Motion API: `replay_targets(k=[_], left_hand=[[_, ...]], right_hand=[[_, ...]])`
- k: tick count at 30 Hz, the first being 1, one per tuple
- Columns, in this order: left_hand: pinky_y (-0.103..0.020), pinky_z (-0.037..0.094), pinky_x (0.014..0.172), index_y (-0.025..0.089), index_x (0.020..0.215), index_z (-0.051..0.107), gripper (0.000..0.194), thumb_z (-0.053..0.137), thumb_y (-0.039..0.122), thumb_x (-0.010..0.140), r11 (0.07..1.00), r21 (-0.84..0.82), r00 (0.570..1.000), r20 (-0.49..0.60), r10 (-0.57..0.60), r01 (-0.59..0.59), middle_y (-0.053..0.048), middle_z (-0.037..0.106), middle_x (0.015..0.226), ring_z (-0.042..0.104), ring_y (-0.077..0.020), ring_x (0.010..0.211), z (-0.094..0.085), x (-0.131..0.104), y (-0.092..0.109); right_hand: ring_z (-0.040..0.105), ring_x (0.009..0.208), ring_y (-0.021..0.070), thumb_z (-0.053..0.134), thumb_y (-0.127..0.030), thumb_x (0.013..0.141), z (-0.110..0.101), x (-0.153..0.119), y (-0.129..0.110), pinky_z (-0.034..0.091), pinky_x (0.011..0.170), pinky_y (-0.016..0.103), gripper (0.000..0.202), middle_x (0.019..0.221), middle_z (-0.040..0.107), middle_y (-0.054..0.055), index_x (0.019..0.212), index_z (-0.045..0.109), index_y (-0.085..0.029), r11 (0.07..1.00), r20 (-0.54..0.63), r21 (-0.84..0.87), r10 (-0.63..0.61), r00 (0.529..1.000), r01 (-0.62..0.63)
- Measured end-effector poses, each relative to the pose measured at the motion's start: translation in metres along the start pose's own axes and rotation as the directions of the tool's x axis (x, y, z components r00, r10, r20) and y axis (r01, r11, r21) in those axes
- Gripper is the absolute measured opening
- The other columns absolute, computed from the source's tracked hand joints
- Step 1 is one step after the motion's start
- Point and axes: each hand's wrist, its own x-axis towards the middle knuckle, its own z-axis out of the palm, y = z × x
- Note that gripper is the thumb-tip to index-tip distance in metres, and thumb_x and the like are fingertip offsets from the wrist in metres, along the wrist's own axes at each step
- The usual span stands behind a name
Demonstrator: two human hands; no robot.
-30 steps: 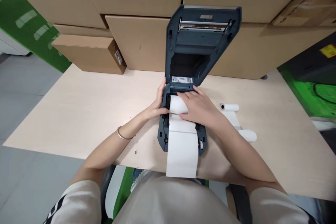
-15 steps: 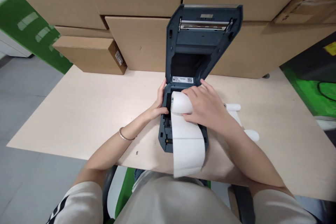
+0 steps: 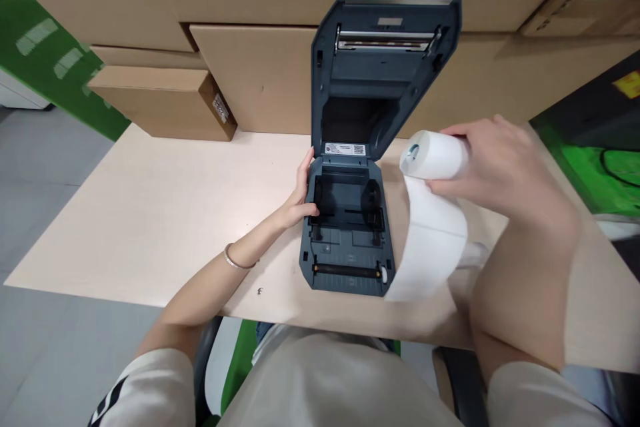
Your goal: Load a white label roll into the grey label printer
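A dark grey label printer (image 3: pixel 350 247) lies on the table with its lid (image 3: pixel 383 70) raised; its inner bay, black roller and side holders show. My left hand (image 3: pixel 300 197) grips the printer's left edge, thumb over the inside rim, fingers along the outer side. To the right of the printer, my right hand (image 3: pixel 493 160) is closed round the right end of a white label roll (image 3: pixel 433 155), held above the table. A loose strip of labels (image 3: pixel 433 233) hangs from the roll down toward the printer's front right corner.
Cardboard boxes (image 3: pixel 255 80) stand behind the printer along the table's back edge. A smaller flat box (image 3: pixel 160 103) sits at the back left. A white roll-like item (image 3: pixel 474 255) lies on the table (image 3: pixel 200 193), partly behind the strip and right arm.
My right hand has lifted the label roll out of the printer and carried it right, with the strip trailing. The bay is now uncovered. My left hand has stayed at the left edge.
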Motion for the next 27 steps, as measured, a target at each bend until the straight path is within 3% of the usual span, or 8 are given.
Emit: replay_targets(k=[5, 12, 15, 18, 21, 24, 27], left_hand=[[-0.058, 0.001, 0.134, 0.036, 0.165, 0.002, 0.114, 0.07, 0.064, 0.077, 1.0, 0.001, 1.0, -0.007, -0.012, 0.012, 0.001, -0.005, 0.176, -0.001, -0.0419, 0.161, 0.001, -0.002, 0.001], [-0.057, -0.002, 0.133, 0.037, 0.164, 0.004, 0.111, 0.071, 0.054, 0.077, 0.999, -0.024, 0.999, -0.017, -0.047, 0.046, 0.003, -0.005, 0.175, -0.004, -0.0409, 0.16, 0.0, -0.004, 0.0], [-0.056, -0.001, 0.133, 0.036, 0.164, 0.005, 0.109, 0.07, 0.049, 0.078, 0.998, -0.027, 0.998, -0.028, -0.063, 0.062, 0.003, -0.004, 0.175, -0.001, -0.0402, 0.161, 0.001, -0.005, 0.001], [-0.056, 0.0, 0.133, 0.036, 0.165, 0.006, 0.107, 0.069, 0.046, 0.078, 0.997, -0.025, 0.996, -0.043, -0.074, 0.073, 0.003, -0.003, 0.176, 0.001, -0.0396, 0.161, 0.002, -0.005, 0.003], [-0.056, 0.0, 0.133, 0.035, 0.165, 0.006, 0.108, 0.069, 0.045, 0.077, 0.997, -0.023, 0.996, -0.046, -0.074, 0.073, 0.004, -0.003, 0.176, 0.001, -0.0392, 0.161, 0.002, -0.005, 0.003], [-0.055, -0.001, 0.134, 0.034, 0.165, 0.006, 0.109, 0.068, 0.044, 0.076, 0.997, -0.028, 0.996, -0.043, -0.072, 0.071, 0.003, -0.002, 0.176, -0.001, -0.0388, 0.161, 0.003, -0.004, 0.004], [-0.054, -0.001, 0.134, 0.034, 0.165, 0.006, 0.109, 0.067, 0.045, 0.075, 0.997, -0.036, 0.996, -0.046, -0.071, 0.07, 0.004, -0.002, 0.176, -0.002, -0.0389, 0.161, 0.004, -0.003, 0.005]], right_hand=[[0.064, 0.117, 0.0357, 0.073, -0.031, 0.065, 0.051, 0.023, 0.011, 0.022, 0.127, 0.058, 0.059, 0.116, 0.069, 0.016, 0.12, 0.062, -0.013, 1.0, 0.145, 0.028, 0.005, 0.989, -0.009], [0.065, 0.12, 0.034, 0.07, -0.027, 0.065, 0.092, 0.03, 0.011, 0.022, 0.128, 0.059, 0.059, 0.125, 0.069, 0.013, 0.124, 0.062, -0.02, 0.995, 0.286, 0.09, -0.061, 0.956, 0.037], [0.063, 0.126, 0.0348, 0.069, -0.028, 0.067, 0.093, 0.03, 0.013, 0.016, 0.13, 0.058, 0.068, 0.134, 0.067, 0.013, 0.133, 0.059, -0.02, 0.991, 0.347, 0.13, -0.03, 0.937, -0.016], [0.046, 0.146, 0.0376, 0.069, -0.038, 0.071, 0.083, 0.027, 0.026, 0.008, 0.132, 0.056, 0.082, 0.155, 0.052, 0.015, 0.147, 0.049, -0.016, 0.977, 0.437, 0.186, 0.012, 0.899, -0.104], [0.032, 0.153, 0.0447, 0.07, -0.052, 0.071, 0.068, 0.018, 0.054, 0.022, 0.128, 0.061, 0.09, 0.159, 0.047, 0.016, 0.152, 0.047, -0.017, 0.96, 0.512, 0.152, 0.126, 0.85, -0.234], [0.045, 0.146, 0.044, 0.069, -0.051, 0.072, 0.059, 0.009, 0.084, 0.041, 0.118, 0.054, 0.082, 0.156, 0.051, 0.017, 0.146, 0.055, -0.02, 0.914, 0.639, 0.139, 0.212, 0.739, -0.382], [0.059, 0.135, 0.0374, 0.066, -0.039, 0.068, 0.061, 0.004, 0.099, 0.049, 0.11, 0.043, 0.071, 0.149, 0.058, 0.016, 0.136, 0.064, -0.02, 0.882, 0.727, 0.154, 0.204, 0.655, -0.446]])
